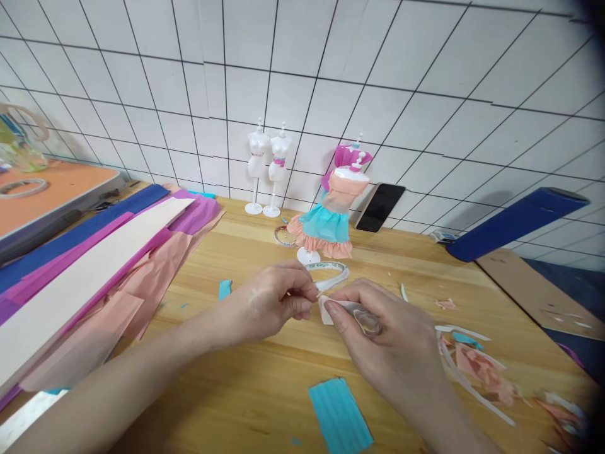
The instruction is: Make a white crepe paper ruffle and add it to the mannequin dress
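Observation:
My left hand [271, 302] and my right hand [382, 337] meet over the middle of the wooden table [255, 378]. Together they pinch a strip of white double-sided tape [331, 277], printed with small lettering, that curls between them. The left fingers pinch the strip's end; the right fingers press a small white piece [327, 310] against it. Just behind the hands stands a small mannequin [331, 214] dressed in a peach top and a turquoise skirt with a peach ruffle. A pleated turquoise paper piece [338, 416] lies near the front edge.
Sheets of blue, purple, cream and peach crepe paper [94, 265] lie spread at the left. Two bare white mannequins [267, 167] stand by the tiled wall, a black phone [380, 207] leans there, a blue roll [515, 224] lies right. Paper scraps [477, 366] litter the right side.

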A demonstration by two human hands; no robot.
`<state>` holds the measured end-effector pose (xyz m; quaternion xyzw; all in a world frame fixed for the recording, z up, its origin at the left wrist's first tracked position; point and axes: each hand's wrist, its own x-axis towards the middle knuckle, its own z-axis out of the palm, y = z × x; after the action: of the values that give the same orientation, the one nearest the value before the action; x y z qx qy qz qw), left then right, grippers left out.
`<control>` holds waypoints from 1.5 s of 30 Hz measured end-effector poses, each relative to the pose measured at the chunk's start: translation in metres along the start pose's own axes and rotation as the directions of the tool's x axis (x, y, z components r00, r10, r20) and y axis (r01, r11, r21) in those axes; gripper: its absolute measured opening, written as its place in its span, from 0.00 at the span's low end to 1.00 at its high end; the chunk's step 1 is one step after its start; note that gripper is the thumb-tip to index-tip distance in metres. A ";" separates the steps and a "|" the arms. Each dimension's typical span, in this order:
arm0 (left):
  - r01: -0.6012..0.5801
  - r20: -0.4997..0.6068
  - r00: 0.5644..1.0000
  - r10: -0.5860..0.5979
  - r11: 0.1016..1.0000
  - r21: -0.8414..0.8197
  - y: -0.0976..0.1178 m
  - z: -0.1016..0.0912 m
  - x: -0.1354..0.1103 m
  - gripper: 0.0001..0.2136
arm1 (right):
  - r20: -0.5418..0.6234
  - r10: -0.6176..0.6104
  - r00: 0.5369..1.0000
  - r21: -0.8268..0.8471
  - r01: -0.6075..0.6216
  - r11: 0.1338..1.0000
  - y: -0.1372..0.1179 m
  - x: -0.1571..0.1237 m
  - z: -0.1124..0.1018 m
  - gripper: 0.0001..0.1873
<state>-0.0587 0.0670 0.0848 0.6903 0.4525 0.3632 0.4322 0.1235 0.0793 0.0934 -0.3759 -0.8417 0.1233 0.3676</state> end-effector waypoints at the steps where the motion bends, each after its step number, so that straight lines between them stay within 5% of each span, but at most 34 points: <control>1: -0.007 0.001 1.000 0.007 1.000 0.005 0.000 0.000 0.000 0.06 | 0.002 -0.001 1.000 0.000 0.001 1.000 0.000 0.000 0.001 0.06; 26: -0.048 0.011 0.999 0.047 0.991 0.122 0.012 -0.001 -0.003 0.07 | 0.018 -0.090 0.996 -0.074 0.091 0.993 0.001 -0.001 0.006 0.08; 40: -0.082 -0.090 0.992 0.091 0.992 0.096 0.006 0.004 0.001 0.08 | -0.011 -0.035 0.999 -0.009 0.035 0.999 -0.002 0.001 0.006 0.07; 45: -0.102 -0.102 0.988 0.114 0.988 0.114 0.004 0.005 0.002 0.09 | 0.036 -0.108 0.994 0.010 0.107 0.994 -0.003 -0.001 0.005 0.08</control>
<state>-0.0525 0.0662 0.0869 0.7156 0.4561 0.3980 0.3485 0.1182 0.0771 0.0909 -0.3262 -0.8667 0.1135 0.3599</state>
